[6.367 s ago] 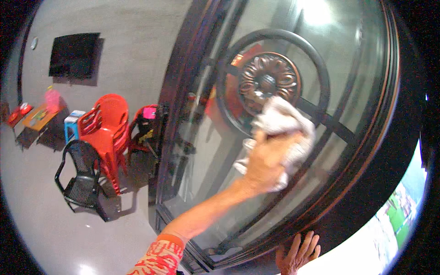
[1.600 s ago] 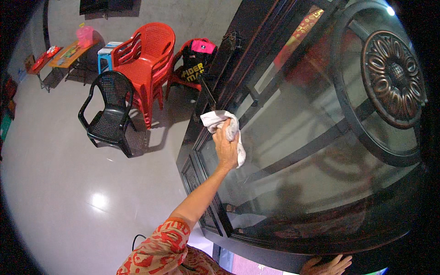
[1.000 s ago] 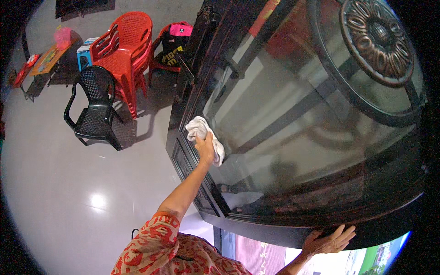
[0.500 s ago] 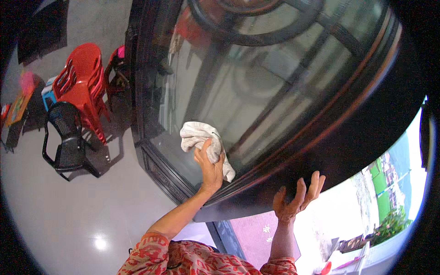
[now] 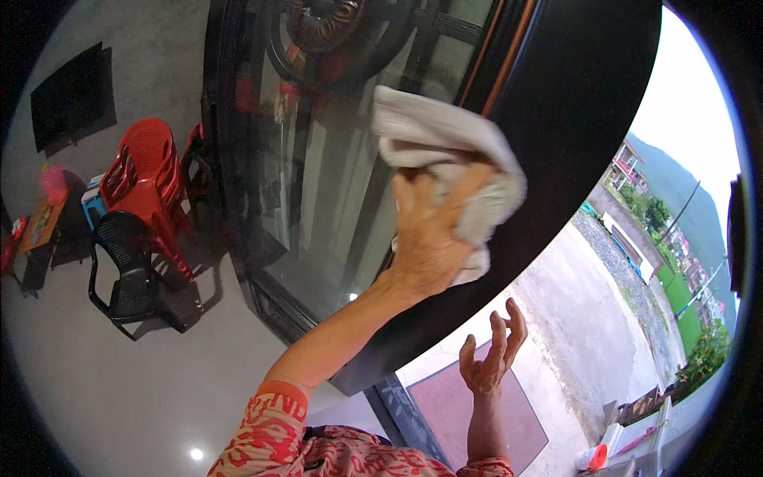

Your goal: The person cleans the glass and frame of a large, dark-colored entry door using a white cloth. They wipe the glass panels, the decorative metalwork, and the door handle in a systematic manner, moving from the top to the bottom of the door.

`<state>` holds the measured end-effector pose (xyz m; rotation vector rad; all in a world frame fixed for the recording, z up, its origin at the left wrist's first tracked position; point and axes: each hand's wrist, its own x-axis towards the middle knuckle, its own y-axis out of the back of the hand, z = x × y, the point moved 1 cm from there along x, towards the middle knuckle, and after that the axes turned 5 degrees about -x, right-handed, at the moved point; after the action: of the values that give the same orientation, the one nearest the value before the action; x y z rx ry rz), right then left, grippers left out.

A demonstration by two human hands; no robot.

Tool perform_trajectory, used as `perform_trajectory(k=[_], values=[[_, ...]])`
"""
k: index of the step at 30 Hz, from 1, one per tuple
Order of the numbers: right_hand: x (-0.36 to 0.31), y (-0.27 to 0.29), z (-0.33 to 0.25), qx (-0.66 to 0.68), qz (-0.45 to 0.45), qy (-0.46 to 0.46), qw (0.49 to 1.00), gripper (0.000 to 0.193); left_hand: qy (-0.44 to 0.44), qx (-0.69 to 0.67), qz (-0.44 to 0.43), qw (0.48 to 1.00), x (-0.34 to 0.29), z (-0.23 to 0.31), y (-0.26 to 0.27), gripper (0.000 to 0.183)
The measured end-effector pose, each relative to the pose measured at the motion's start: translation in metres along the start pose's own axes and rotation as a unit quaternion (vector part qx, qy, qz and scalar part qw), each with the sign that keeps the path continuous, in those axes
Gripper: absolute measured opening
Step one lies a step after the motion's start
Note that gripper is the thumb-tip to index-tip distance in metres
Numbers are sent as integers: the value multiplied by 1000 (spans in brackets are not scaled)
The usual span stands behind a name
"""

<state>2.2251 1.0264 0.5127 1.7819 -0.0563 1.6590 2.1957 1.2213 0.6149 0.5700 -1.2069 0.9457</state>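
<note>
My left hand (image 5: 433,234) is raised and closed on a crumpled white cloth (image 5: 457,127), which is smeared by motion. It holds the cloth against or just off the dark frame (image 5: 584,87) of a tall door, beside the glass pane (image 5: 326,167); contact cannot be made out. Lower and to the right, my right hand (image 5: 494,350) is held up empty, with its fingers apart and bent. It stays clear of the door's edge.
At the left stand stacked red plastic chairs (image 5: 147,171) and a black chair (image 5: 131,274). A black screen (image 5: 73,99) hangs on the grey wall. Past the door's edge, a reddish mat (image 5: 481,405) lies by the doorway, with concrete ground (image 5: 580,310) outside.
My left hand has carried the cloth up and right, from the lower glass to the dark frame. The right hand has come off the door's edge and dropped slightly. The view has shifted.
</note>
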Motion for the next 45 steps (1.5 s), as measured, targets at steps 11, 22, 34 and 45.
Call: perform_trajectory(k=[11,22,34,45], values=[[-57,22,14,44,-64,-72,994,61,84,119,-105,984,-102,4,-24,54],[-101,26,5,94,-191,-147,966,59,218,55,-202,953,-219,-6,-8,37],[-123,23,7,102,-167,-137,971,54,73,68,2,995,-75,15,-46,57],[-134,7,4,112,-273,-99,951,50,299,118,28,947,-223,-43,-24,51]])
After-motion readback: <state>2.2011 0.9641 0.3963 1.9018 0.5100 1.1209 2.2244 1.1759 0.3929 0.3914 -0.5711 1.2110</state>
